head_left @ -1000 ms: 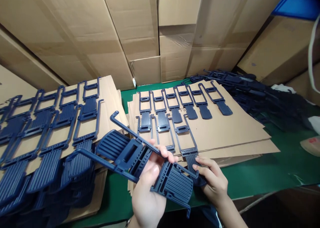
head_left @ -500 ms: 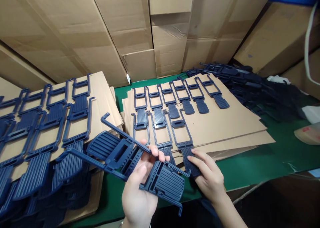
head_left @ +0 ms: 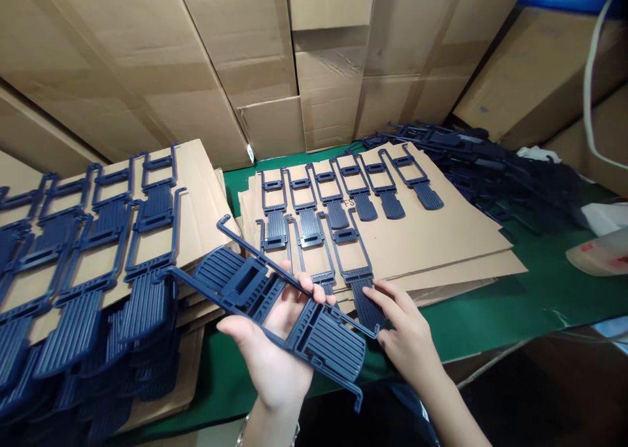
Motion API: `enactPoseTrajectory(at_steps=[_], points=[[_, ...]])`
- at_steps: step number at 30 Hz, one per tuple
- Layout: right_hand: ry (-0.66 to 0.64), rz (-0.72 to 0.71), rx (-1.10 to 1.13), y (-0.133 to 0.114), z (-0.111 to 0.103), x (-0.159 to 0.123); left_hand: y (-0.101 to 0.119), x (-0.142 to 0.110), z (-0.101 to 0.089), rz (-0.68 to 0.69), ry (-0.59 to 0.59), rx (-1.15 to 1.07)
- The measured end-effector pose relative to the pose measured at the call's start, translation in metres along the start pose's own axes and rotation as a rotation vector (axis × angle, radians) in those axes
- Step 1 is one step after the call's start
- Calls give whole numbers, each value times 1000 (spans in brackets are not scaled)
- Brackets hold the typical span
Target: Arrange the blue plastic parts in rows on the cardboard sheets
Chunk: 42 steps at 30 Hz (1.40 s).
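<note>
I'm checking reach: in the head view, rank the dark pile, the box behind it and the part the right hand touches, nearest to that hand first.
1. Part: touched by the right hand.
2. Dark pile: back right.
3. Box: behind the pile.

A silvery chain bracelet point(head_left: 241, 431) circles the left wrist point(head_left: 271, 424).

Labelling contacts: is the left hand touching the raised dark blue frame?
Touching. The head view shows the left hand beneath the raised dark blue frame, fingertips curled over its far rail.
</note>
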State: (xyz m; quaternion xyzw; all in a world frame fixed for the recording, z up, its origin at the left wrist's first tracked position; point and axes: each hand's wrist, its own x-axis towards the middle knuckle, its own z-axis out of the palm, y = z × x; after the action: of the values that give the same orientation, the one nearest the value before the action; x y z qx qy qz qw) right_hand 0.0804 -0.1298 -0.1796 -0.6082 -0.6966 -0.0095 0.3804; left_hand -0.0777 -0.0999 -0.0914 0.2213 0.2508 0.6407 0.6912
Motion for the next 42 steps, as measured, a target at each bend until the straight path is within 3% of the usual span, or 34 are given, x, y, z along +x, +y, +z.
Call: enactPoseTrajectory(at_steps=[7,13,17,19,23,25,29,31,37,40,42], points=[[-60,33,27,2,-2,-4,-4,8,4,-21,46,-66],[-188,8,48,5,-3,-6,-3,12,15,-106,62,-185],[-157,-44,117,8,-2,-9,2,16,21,-192,42,-191],[-100,-54,140,8,-6,-12,4,18,23,-224,56,-188],[301,81,186,-3,-25,-13,2,21,24,-223,79,-186],[363,117,283,-12,-34,-10,-1,20,24,-230,66,-181],[68,-5,269,-32,-37,1,-7,16,22,-276,53,-167],[-15,-56,209,-38,-34,5,-9,13,20,-297,61,-150],[-61,-137,-9,-41,-26,12,-9,9,13,-291,9,-25],[-13,-151,24,-37,-25,12,-8,8,13,-233,-30,64],[39,-86,61,-33,-24,11,-7,6,14,-180,-63,135]])
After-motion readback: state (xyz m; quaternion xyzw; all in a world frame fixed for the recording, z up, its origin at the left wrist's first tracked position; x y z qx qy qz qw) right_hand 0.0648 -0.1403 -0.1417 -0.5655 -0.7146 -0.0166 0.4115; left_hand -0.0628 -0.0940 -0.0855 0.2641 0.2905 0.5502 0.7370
